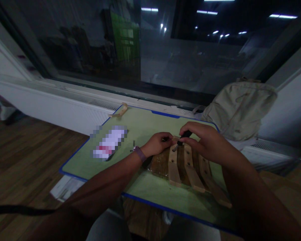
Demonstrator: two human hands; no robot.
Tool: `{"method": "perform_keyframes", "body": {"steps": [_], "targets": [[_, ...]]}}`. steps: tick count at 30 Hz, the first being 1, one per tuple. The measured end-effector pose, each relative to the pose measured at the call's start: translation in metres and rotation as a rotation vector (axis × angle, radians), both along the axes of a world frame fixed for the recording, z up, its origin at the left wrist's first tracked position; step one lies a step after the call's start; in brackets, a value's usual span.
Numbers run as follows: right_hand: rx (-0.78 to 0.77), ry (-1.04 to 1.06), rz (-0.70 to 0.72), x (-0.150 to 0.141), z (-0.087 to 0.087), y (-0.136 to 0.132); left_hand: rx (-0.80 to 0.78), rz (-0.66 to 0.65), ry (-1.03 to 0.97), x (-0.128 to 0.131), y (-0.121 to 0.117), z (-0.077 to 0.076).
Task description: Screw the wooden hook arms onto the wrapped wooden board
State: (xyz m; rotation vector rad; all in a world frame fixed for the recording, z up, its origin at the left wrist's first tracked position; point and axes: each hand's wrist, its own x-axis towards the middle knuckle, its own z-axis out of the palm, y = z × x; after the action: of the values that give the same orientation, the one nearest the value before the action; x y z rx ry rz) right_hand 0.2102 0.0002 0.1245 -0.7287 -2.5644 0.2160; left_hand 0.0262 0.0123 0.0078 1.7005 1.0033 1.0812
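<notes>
Right hand (202, 140) clenched round dark-handled driver (185, 134), tip by upper hole of leftmost wooden piece (174, 169), lower right of centre. Left hand (160, 144) near its top end; cannot tell its grip. Best: shaft in line with hole, wood braced, pressure even.

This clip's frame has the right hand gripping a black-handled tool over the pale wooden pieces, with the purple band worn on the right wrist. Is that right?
Not quite: the head view shows the purple band on the wrist of the left hand. The right hand does grip the black-handled tool over the pale wooden pieces.
</notes>
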Motion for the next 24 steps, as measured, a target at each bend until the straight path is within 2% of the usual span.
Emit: {"method": "perform_keyframes", "body": {"steps": [3,5,7,10,12,18,24], "targets": [[0.088,-0.039,-0.243,-0.008,-0.007,-0.002,-0.004,-0.007,-0.011,0.000,0.000,0.000],[0.144,-0.089,-0.308,-0.010,-0.007,-0.006,-0.005,-0.008,-0.013,0.000,-0.001,0.000],[0.156,-0.103,-0.202,-0.008,-0.005,-0.010,-0.002,-0.006,-0.010,0.000,-0.001,0.001],[0.080,-0.066,0.026,0.001,0.001,-0.011,0.001,-0.018,-0.010,0.000,0.000,0.000],[0.011,-0.053,0.075,0.005,0.004,-0.008,-0.002,-0.026,-0.012,0.000,0.000,-0.001],[-0.058,-0.001,0.071,0.003,0.003,-0.003,-0.008,-0.018,0.008,0.000,0.000,0.000],[0.124,-0.063,-0.140,-0.003,0.000,-0.006,-0.007,0.005,0.023,0.000,-0.002,0.002]]}}
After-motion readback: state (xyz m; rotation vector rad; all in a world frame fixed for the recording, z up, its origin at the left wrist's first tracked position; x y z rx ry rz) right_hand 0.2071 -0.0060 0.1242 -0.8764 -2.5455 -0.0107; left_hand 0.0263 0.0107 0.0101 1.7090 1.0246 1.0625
